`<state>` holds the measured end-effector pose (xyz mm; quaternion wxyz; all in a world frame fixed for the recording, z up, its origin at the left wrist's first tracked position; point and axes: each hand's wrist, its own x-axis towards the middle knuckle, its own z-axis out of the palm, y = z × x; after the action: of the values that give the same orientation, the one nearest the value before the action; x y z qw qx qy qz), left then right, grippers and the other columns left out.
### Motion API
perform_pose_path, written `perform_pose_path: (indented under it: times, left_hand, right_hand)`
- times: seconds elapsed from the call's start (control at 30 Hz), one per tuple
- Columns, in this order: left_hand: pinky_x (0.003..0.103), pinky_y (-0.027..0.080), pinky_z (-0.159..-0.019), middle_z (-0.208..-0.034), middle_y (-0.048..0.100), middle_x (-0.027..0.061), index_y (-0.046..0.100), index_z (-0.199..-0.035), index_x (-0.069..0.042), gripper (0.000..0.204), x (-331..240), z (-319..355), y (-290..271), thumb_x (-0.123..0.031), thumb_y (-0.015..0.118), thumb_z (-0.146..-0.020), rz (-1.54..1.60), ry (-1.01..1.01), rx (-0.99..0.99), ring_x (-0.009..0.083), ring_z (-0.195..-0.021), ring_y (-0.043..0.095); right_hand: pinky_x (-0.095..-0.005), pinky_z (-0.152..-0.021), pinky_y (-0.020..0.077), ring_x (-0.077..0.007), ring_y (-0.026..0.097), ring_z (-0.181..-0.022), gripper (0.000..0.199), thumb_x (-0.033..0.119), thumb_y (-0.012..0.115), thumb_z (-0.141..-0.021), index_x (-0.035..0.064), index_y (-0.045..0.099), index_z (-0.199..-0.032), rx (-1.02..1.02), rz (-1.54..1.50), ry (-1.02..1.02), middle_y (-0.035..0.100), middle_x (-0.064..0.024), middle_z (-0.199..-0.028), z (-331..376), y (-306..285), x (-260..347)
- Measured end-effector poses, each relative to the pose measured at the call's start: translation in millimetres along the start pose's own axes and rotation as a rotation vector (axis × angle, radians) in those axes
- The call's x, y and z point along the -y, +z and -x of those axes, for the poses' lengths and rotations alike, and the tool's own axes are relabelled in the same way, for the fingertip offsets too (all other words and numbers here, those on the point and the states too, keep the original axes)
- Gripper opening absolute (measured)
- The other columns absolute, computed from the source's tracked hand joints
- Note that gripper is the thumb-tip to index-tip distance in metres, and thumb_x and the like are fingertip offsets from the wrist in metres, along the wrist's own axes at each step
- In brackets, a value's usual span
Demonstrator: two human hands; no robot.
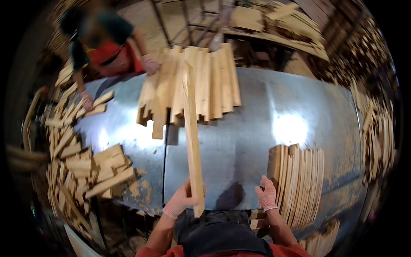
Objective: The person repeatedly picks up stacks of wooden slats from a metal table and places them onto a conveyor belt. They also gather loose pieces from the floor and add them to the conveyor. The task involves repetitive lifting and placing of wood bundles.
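My left hand (180,199), in a pale pink glove, is closed around the near end of a long wooden slat (192,145). The slat points away from me, raised over the metal table, and its far end overlaps the view of a row of slats (217,85) laid side by side. My right hand (266,194), gloved alike, holds nothing. Its fingers are apart, beside the left edge of a stack of slats (299,184) standing close together at the near right.
The metal table (239,150) has a seam left of its middle. Short offcuts (92,167) heap along its left side. At the far left a co-worker (107,47) in a red apron touches wood with both gloved hands. More slats (379,141) lie beyond the right edge.
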<state>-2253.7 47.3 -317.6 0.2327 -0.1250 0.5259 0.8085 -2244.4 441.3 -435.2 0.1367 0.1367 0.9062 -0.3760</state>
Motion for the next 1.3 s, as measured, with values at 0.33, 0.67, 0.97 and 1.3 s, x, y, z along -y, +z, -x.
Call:
perform_pose_path:
  times: [0.33,0.67,0.97,1.3]
  left_hand:
    - [0.034,0.057,-0.087,-0.103,0.077,0.0031,0.077,-0.118,-0.001,0.031,73.9,157.4,-80.8,-0.021,0.079,-0.094,-0.137,0.102,-0.885,0.0147,-0.095,0.070]
    - [0.045,0.059,-0.081,-0.095,0.078,0.0186,0.074,-0.112,0.003,0.040,299.2,341.3,-141.4,-0.028,0.079,-0.087,0.079,-0.331,-1.955,0.0331,-0.085,0.075]
    - [0.042,0.055,-0.091,-0.117,0.071,0.0135,0.066,-0.138,-0.005,0.036,441.1,362.0,-348.4,-0.014,0.064,-0.104,0.571,-0.132,-1.747,0.0282,-0.102,0.066]
    - [0.049,0.050,-0.104,-0.148,0.060,0.0207,0.050,-0.161,-0.003,0.076,447.2,310.2,-530.4,-0.058,0.055,-0.109,0.563,-0.291,-1.302,0.0338,-0.125,0.061]
  right_hand:
    - [-0.0325,-0.096,0.0566,-0.0171,0.067,-0.105,0.068,0.014,0.082,-0.093,-0.0048,0.056,-0.153,0.568,-0.053,-0.216,0.073,-0.0123,-0.122,-77.0,104.4,111.2]
    - [-0.0350,-0.102,0.0564,-0.0235,0.072,-0.110,0.070,0.024,0.083,-0.091,-0.0044,0.060,-0.151,0.824,0.286,-0.305,0.075,-0.0152,-0.125,20.5,182.0,156.1]
    - [-0.0370,-0.103,0.0547,-0.0262,0.071,-0.112,0.066,0.038,0.077,-0.098,0.0024,0.060,-0.151,0.941,0.701,-0.193,0.076,-0.0133,-0.119,85.1,232.0,201.0]
    - [-0.0391,-0.112,0.0519,-0.0308,0.069,-0.129,0.069,0.040,0.074,-0.100,0.0049,0.056,-0.157,0.874,0.738,-0.009,0.072,-0.0174,-0.139,132.2,267.4,213.4]
